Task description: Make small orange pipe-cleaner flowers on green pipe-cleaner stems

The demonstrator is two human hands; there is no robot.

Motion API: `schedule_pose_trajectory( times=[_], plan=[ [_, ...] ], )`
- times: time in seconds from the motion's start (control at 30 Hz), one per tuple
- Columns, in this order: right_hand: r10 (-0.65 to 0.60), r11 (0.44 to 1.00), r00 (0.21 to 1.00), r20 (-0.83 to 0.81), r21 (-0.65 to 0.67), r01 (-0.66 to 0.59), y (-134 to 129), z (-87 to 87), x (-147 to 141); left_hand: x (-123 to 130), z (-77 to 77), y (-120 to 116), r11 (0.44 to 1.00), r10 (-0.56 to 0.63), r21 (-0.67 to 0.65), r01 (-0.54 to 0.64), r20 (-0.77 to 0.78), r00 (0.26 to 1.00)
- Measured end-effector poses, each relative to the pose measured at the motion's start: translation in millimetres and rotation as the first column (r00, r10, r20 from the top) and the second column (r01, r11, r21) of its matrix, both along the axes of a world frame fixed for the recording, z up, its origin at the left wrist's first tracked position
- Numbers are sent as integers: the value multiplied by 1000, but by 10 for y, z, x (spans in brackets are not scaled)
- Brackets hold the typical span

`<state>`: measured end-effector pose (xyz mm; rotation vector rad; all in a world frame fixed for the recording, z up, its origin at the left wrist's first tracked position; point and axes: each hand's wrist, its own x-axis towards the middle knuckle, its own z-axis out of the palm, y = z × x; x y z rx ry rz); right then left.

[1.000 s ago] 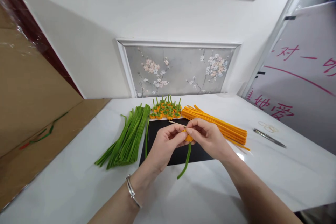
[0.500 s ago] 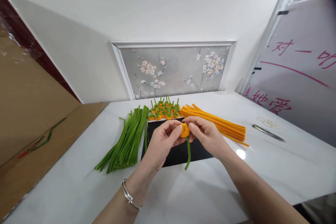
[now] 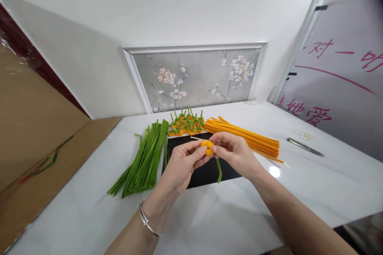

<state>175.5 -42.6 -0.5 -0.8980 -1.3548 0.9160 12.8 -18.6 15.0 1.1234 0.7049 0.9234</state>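
Note:
Between my two hands is a small orange pipe-cleaner pumpkin (image 3: 207, 148), its lobed face turned toward me. My left hand (image 3: 187, 161) pinches its left side between thumb and fingers. On the other side, my right hand (image 3: 235, 152) grips its right edge, thumb near the centre. A green pipe-cleaner stem (image 3: 219, 171) hangs down below my right fingers. Both hands are above a black mat (image 3: 201, 177). A thin pale stick (image 3: 196, 138) shows just behind the pumpkin. The fingertips behind the pumpkin are hidden.
Green pipe cleaners (image 3: 146, 163) lie in a bundle at left, orange pipe cleaners (image 3: 248, 137) at right. Several finished orange pumpkins with green stems (image 3: 187, 123) stand behind the mat. Tweezers (image 3: 305, 147) and rubber bands (image 3: 303, 134) lie at far right. Cardboard (image 3: 74, 155) borders the left side.
The pumpkin has tilted so its centre faces me, and the green stem has swung a little right and up. The pale stick now shows. Both hands keep their grip.

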Motion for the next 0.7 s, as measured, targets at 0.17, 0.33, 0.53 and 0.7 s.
schedule_pose_trajectory(
  times=[0.17, 0.33, 0.53, 0.7],
  plan=[
    [31, 999, 999, -37, -35, -32, 6, -6, 10, 26, -3, 14, 995, 82, -58, -79, 55, 995],
    [16, 996, 993, 116, 90, -27, 31, -90, 61, 18, 41, -7, 999, 53, 13, -53, 10, 999],
    [-50, 986, 978, 204, 167, 16, 51, -134, 74, -12, 88, -16, 1000, 19, 21, -18, -28, 999],
    [-72, 980, 974, 216, 196, 29, 50, -122, 63, 7, 40, -23, 980, 68, 197, -40, -134, 989]
  ],
)
